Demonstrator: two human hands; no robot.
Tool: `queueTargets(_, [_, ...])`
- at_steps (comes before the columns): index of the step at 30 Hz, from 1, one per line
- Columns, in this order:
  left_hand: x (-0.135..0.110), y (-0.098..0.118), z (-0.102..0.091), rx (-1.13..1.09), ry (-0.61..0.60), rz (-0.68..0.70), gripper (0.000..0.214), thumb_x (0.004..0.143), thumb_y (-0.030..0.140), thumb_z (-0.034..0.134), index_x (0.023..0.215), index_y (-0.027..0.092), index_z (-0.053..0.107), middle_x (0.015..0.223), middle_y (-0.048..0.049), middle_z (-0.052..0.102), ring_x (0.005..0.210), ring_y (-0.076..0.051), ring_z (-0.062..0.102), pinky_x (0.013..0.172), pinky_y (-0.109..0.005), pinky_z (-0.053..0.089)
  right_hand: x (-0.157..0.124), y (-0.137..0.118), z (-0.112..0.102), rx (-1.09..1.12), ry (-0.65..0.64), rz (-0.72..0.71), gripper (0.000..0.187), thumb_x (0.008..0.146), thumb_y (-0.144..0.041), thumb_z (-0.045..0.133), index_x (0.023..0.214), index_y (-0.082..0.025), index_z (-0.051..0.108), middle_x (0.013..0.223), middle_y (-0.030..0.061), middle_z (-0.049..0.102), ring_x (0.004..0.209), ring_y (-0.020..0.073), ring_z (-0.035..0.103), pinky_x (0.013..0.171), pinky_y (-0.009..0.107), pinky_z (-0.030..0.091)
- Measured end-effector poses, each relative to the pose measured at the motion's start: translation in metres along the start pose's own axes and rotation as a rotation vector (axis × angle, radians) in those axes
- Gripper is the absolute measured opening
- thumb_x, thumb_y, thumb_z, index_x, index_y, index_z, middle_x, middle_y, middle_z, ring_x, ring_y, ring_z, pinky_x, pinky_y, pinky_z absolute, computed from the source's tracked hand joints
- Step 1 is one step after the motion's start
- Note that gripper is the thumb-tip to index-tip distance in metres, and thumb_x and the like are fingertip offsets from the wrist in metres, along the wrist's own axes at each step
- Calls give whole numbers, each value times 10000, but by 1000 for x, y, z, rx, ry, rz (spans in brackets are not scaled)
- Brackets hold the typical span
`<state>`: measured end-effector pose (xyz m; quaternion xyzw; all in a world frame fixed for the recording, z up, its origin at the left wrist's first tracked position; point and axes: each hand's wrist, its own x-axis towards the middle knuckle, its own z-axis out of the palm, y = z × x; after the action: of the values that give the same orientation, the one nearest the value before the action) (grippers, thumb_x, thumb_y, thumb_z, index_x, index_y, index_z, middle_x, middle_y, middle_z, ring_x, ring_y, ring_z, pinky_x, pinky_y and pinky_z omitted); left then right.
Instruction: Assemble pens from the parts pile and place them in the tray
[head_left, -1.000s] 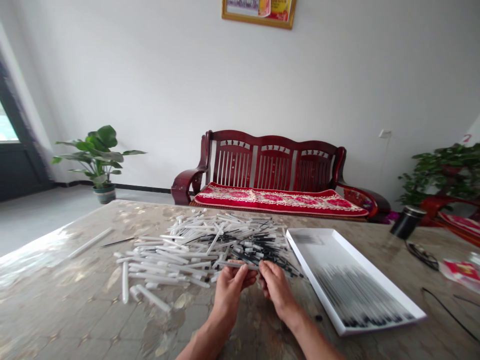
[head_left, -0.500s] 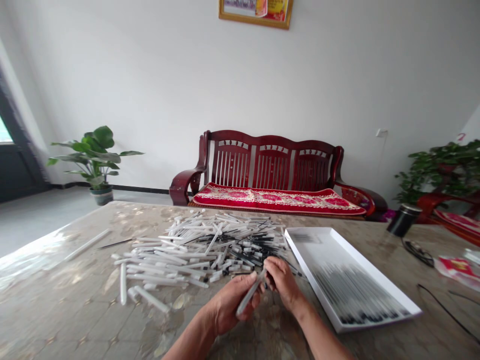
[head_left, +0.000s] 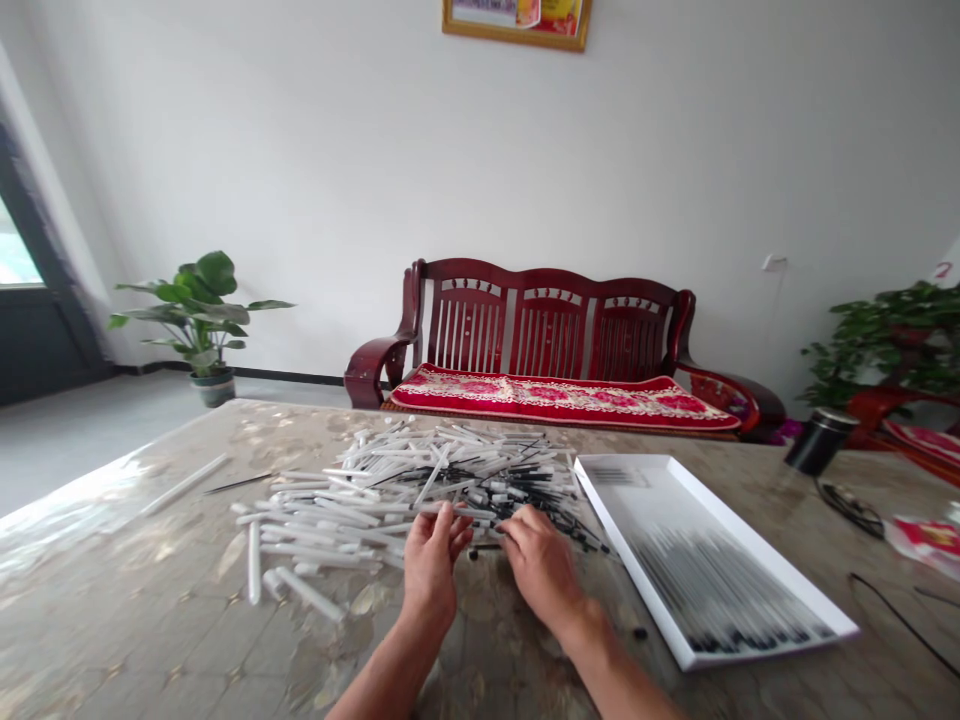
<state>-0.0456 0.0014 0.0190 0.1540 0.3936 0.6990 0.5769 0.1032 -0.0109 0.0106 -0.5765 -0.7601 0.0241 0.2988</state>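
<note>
My left hand (head_left: pixel 432 562) is at the near edge of a pile of whitish pen barrels (head_left: pixel 322 510), thumb and fingers drawn together. Whatever lies between those fingers is too small to make out. To its right, my right hand (head_left: pixel 541 562) reaches palm down to the dark pen parts (head_left: pixel 517 490), fingertips pinched; what they grip is hidden. A thin black pen part (head_left: pixel 487 547) lies on the table between the hands. Beside my right forearm is a small black piece (head_left: pixel 640 633).
On the right stands a white box (head_left: pixel 660 640) holding rows of clear pens with black ends. Beyond it are a black cylinder (head_left: pixel 820 442) and cables (head_left: pixel 851 508). A loose pale tube (head_left: pixel 184 484) lies on the left of the table. A red-cushioned wooden bench (head_left: pixel 555 390) is behind.
My hands have moved apart and forward to the pile. The translucent pen barrel held in my left hand no longer shows there. The small black piece by my right forearm now shows.
</note>
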Motion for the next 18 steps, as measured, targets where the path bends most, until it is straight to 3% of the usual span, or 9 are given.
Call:
queueTargets(4, [-1,-7,-2,55,14,19,251,723,304,773,818,181,576,790,-16,706,665,-135,707,612,-230,571,3,-10,5,-174,-39,4,157,860,-148,608,934,-255,698,971,43,659,962,217,612,787,282,461])
queueTargets(11, [-2,-13,-3,79,17,-8,288,724,342,775,844,184,567,802,-33,709,663,-154,708,688,-308,595,2,-6,9,-286,-94,120,88,866,-181,618,928,-231,654,1018,56,634,977,217,628,762,281,471])
queueTargets(18, [-5,-13,-5,124,29,-53,294,714,330,778,846,171,568,822,-52,713,659,-164,706,621,-288,579,3,-6,8,-286,-92,155,81,873,-185,613,938,-231,633,1036,42,642,979,201,639,743,254,464])
